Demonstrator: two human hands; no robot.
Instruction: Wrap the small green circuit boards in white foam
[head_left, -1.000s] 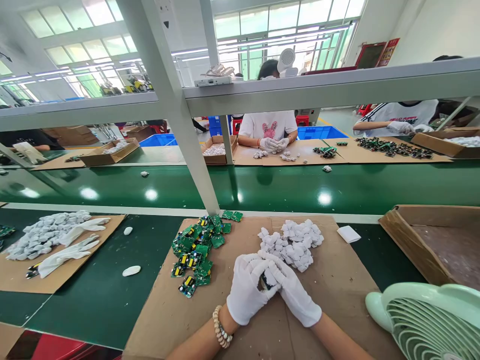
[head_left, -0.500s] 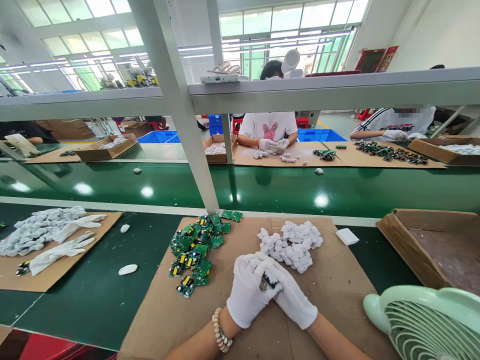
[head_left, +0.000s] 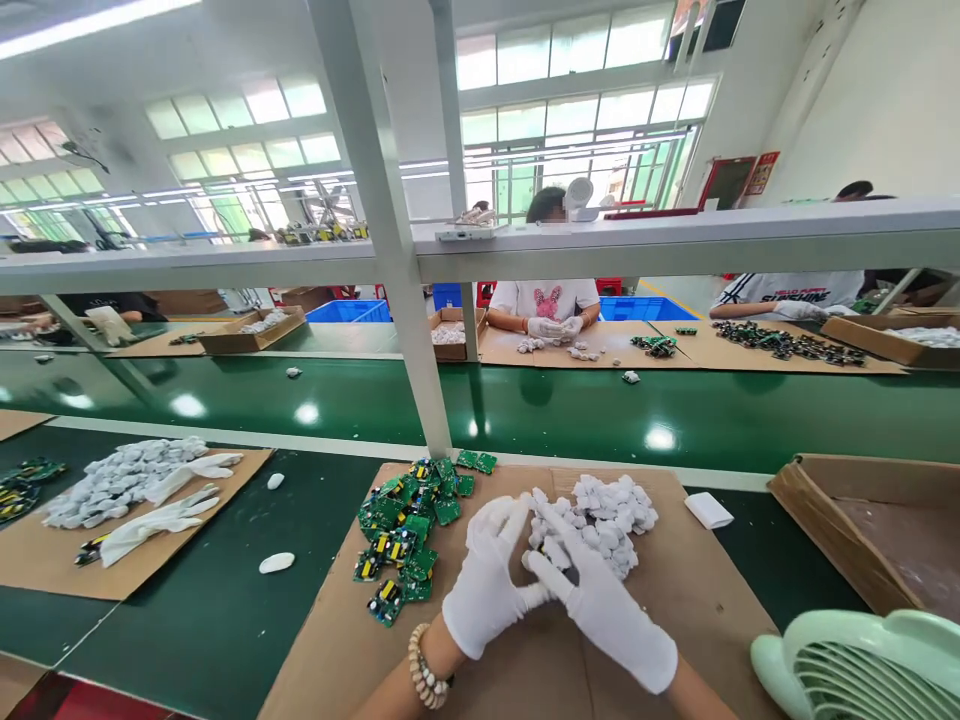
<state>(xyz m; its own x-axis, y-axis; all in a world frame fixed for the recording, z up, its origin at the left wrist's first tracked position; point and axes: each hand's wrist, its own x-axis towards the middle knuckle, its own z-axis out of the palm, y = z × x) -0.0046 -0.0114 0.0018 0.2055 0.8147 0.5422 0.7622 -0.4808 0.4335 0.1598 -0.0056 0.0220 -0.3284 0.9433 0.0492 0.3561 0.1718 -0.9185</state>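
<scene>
Both of my hands wear white gloves, and they lean toward each other over a brown cardboard sheet [head_left: 525, 670]. The fingers of my left hand [head_left: 486, 575] are apart, with the thumb pointing toward my right hand. My right hand [head_left: 604, 600] has its index finger stretched out and its thumb apart from it. Beyond its fingertips lies a pile of small white pieces [head_left: 619, 510]. A small dark patch shows between the right fingers; I cannot make out what it is. Left of my left hand lies a heap of green circuit boards [head_left: 405, 520] with yellow and black parts.
An open cardboard box [head_left: 825, 500] and a pale green fan [head_left: 862, 665] stand at the right. A folded white paper [head_left: 709, 510] lies near the box. Left are spare white gloves [head_left: 161, 520] and more white pieces [head_left: 124, 480]. A metal post [head_left: 416, 350] rises ahead; co-workers sit across the green belt.
My hands were closed together around a small circuit board; now their fingers have spread and the hands have drawn slightly apart. The view has tilted up, so the bench appears lower.
</scene>
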